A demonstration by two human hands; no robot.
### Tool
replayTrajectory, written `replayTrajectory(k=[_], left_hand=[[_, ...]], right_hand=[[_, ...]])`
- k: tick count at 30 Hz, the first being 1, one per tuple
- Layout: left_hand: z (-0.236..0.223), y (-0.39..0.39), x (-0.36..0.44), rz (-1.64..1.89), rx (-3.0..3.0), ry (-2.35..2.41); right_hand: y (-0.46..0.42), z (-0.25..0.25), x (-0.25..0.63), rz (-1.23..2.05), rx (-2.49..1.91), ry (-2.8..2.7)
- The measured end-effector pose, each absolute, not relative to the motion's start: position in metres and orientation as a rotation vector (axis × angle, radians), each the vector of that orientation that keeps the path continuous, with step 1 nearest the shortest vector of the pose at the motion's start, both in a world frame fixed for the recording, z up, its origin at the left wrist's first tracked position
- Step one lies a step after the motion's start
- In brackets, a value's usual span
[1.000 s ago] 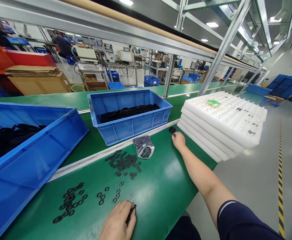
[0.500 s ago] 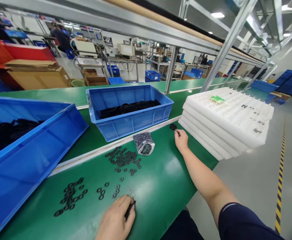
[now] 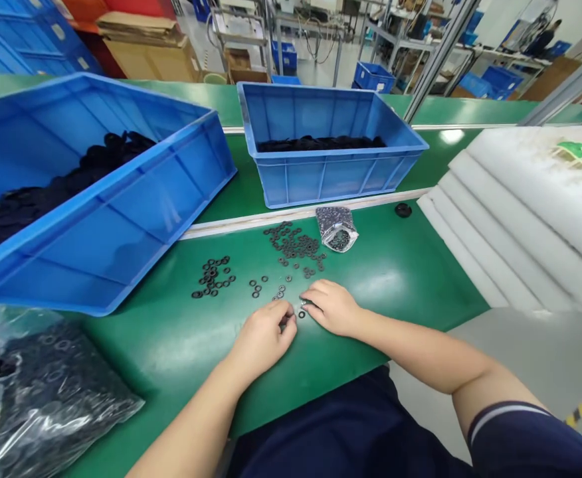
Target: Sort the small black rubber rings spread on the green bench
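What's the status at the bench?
Left hand curled, anything held hidden; right hand fingertips at loose black washers; foil pouch and blue crate beyond them.

a green workbench [image 3: 400, 285] carries blue plastic crates [image 3: 331, 182], black washers [image 3: 293, 243], a foil pouch [image 3: 337, 229]

Matt rubber rings [image 3: 301, 315], glossy green bench [image 3: 410, 345]

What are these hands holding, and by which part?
It cannot be told: the left hand's fingertips curl together, hiding anything there, and the right hand's fingertips touch down beside small black rings.
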State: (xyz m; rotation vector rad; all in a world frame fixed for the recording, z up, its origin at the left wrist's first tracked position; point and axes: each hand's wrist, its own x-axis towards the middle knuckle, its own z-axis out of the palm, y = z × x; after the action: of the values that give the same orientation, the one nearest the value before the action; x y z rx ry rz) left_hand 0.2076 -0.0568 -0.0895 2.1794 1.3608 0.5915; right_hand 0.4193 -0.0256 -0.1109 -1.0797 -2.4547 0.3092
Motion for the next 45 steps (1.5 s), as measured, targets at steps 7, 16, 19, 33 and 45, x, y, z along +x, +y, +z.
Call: replayTrajectory(k=[7,16,19,33,45], left_hand=[[-0.090,-0.049,0.197,0.681,2.135,1.337],[-0.091,-0.025,0.173,1.018,1.824,1.745],[-0.090,-0.024,0.172,1.051,1.796,1.748],[-0.092,-0.023,0.172,1.078,1.750,1.804],[-0.089,-0.013,0.152,1.261,1.551,2.045]], right_hand=[[-0.020,-0.112,0.413,0.352,-1.138,-2.427],[-0.027,-0.105,0.420,0.536,-1.166,-2.318],[-0.034,-0.102,0.419,0.628,-1.055,-2.329],[-0.042,-0.109,0.413,0.532,-1.054,-2.419],[-0.021,-0.110,0.404,0.219,-1.167,-2.519]])
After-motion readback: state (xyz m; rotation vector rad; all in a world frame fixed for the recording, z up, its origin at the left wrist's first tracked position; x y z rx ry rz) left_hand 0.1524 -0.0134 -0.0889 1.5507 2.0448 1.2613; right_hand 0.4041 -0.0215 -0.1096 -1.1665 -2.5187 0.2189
